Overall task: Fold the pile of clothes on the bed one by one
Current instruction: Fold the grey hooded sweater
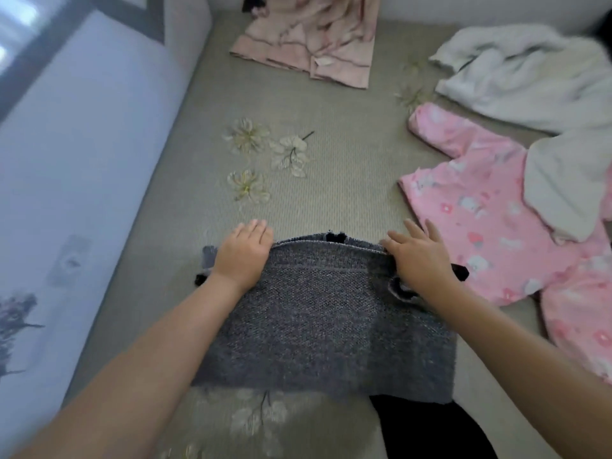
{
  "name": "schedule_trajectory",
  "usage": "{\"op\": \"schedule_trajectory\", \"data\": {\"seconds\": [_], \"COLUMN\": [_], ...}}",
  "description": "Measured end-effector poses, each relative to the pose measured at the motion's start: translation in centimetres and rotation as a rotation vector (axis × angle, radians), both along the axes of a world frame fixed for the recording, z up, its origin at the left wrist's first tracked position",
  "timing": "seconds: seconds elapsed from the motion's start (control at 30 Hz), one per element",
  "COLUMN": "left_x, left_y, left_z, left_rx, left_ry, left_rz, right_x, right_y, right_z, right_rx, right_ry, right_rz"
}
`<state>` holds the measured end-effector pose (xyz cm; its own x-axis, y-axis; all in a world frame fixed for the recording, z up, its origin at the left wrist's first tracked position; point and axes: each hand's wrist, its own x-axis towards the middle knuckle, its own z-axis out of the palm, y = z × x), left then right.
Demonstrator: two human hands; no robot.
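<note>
**Pressing the Grey Knit Flat**

While the dark grey knitted garment (324, 319) lies folded into a rough rectangle on the bed, nearest the person, both hands sit on its far edge. The left hand (243, 251) lies palm-down on the far left corner, fingers straight and reaching past the edge onto the grey-green bedspread with embroidered flowers (331, 160). The right hand (419, 255) rests flat on the far right corner, fingers spread, gripping nothing. Judging by this, the fold is being smoothed; even pressure sweeping outward should keep the edges aligned. Right of the knit sprawls a pink printed pyjama top (490, 220), unfolded. Beyond that lies a crumpled white fleecy garment (523, 81). Farthest from the knit, a pale pink silky garment (311, 44) lies folded.
</note>
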<state>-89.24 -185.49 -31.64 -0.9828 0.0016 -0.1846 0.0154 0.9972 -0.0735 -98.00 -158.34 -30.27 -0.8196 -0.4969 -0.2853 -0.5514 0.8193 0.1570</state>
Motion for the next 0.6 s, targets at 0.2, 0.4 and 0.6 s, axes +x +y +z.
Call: {"op": "schedule_trajectory", "data": {"seconds": [0.2,0.4,0.6], "left_x": [-6.1,-1.2,2.2], "left_y": [0.4,0.0,-3.0], "left_z": [-6.9,-13.9,-16.9], "left_rx": [0.013,0.166,0.205], "left_ry": [-0.041,-0.137,-0.225], "left_rz": [0.149,0.231,0.540], "right_x": [-4.2,1.0,1.4], "right_y": [-1.7,-1.4,1.4], "right_z": [-4.7,-12.3,-16.6], "right_rx": [0.112,-0.019,-0.111], "right_ry": [-0.112,-0.183,-0.189], "right_rz": [-0.230,-0.197,-0.340]}}
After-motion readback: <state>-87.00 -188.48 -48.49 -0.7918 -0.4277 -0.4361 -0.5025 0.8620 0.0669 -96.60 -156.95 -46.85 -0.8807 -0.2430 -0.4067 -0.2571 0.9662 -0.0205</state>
